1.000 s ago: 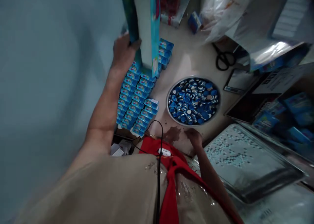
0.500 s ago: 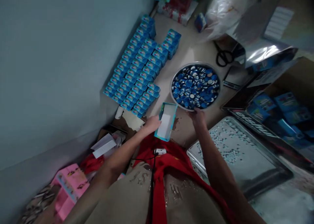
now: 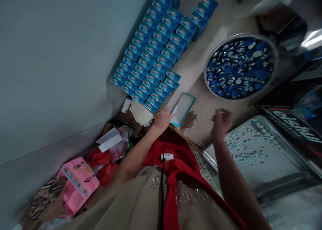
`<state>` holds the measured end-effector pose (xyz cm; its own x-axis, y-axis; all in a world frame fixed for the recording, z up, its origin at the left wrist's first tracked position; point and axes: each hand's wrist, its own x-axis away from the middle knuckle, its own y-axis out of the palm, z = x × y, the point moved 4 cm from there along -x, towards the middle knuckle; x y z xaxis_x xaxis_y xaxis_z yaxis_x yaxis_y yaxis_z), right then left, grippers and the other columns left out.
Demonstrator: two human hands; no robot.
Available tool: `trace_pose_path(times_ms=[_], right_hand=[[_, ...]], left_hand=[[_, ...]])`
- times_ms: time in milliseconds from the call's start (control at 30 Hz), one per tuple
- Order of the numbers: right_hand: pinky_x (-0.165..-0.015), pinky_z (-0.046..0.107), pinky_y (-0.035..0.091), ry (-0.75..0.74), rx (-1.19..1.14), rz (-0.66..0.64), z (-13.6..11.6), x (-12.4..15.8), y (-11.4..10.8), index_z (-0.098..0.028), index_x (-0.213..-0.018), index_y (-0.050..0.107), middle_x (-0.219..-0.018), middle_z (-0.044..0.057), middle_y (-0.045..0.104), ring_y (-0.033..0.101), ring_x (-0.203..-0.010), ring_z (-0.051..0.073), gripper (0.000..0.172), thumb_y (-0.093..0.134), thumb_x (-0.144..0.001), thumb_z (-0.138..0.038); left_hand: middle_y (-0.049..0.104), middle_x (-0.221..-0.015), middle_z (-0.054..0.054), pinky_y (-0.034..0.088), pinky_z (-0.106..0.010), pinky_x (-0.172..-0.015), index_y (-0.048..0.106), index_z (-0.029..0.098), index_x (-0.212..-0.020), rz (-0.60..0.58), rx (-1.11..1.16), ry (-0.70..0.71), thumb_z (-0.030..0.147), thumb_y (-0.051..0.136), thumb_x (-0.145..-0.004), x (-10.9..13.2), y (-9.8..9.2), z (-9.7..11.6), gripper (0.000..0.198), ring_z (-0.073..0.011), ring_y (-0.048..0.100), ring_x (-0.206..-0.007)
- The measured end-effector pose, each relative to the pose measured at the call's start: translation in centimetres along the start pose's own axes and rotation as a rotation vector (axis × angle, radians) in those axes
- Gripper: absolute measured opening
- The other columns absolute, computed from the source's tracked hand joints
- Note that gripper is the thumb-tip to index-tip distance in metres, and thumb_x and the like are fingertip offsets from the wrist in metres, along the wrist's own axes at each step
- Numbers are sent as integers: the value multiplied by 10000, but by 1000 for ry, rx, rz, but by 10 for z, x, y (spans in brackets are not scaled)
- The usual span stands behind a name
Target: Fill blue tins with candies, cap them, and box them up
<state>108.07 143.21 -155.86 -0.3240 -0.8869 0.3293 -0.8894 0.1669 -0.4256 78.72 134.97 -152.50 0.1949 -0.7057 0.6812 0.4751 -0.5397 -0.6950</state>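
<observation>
Work looked partway along: dozens of blue packs (image 3: 152, 57) stood set out in close rows at upper centre, while one shallow box (image 3: 184, 107) lay open on the pale tabletop (image 3: 193, 77) at the frame's centre, its light, smooth inside showing within thin turquoise walls. The left hand (image 3: 162, 120), fingers loosely bent, touched that box's left edge; whether it gripped could not be told. The right hand (image 3: 222, 121), at right of centre, was half-curled above the tabletop, blurred; whether it held anything could not be told. At upper right, a round, dull metal basin (image 3: 276, 60) was filled with small glossy discs (image 3: 228, 69), blue and silvery, seemingly left to be used. Lower right, tiny pale-blue and dark specks (image 3: 251, 157) were scattered over a shiny rectangular tray (image 3: 266, 172). The packs were neat upright blocks with slick printed tops.
</observation>
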Motion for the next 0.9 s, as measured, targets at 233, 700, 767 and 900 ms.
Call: trace_pose_path(times_ms=[233,700,767,900], right_hand=[[-1329,605,409,-597,330,-631,-26,129,184,-91,-1642,484,-1641,288,501,484,-1552,411,1156,810,-843,-860],[-1296,649,326,-488,790,-317,-41,157,250,-55,-1700,402,-1651,322,428,406,-1521,448,976,772,-935,-534],[-1299,650,312,-476,790,-296,-43,160,253,-64,-1710,392,-1668,315,419,393,-1530,440,918,719,-956,-474],[-1328,629,262,-483,809,-334,-42,165,260,-65,-1734,363,-1713,293,389,336,-1573,428,921,691,-940,-399]], left_hand=[[572,-1732,-155,195,-675,-1433,589,226,-1677,443,21,346,343,450,-1166,-3,-52,-118,542,-368,416,-1704],[539,-1753,-131,-121,-767,-1398,633,257,-1644,346,67,746,420,489,-1161,-53,-38,-148,530,-402,272,-1755],[549,-1746,-137,-106,-751,-1408,648,254,-1630,342,79,758,440,491,-1159,-56,-37,-152,531,-400,291,-1750],[583,-1720,-153,-78,-729,-1420,674,252,-1603,337,94,800,496,501,-1148,-62,-33,-157,544,-394,334,-1737]])
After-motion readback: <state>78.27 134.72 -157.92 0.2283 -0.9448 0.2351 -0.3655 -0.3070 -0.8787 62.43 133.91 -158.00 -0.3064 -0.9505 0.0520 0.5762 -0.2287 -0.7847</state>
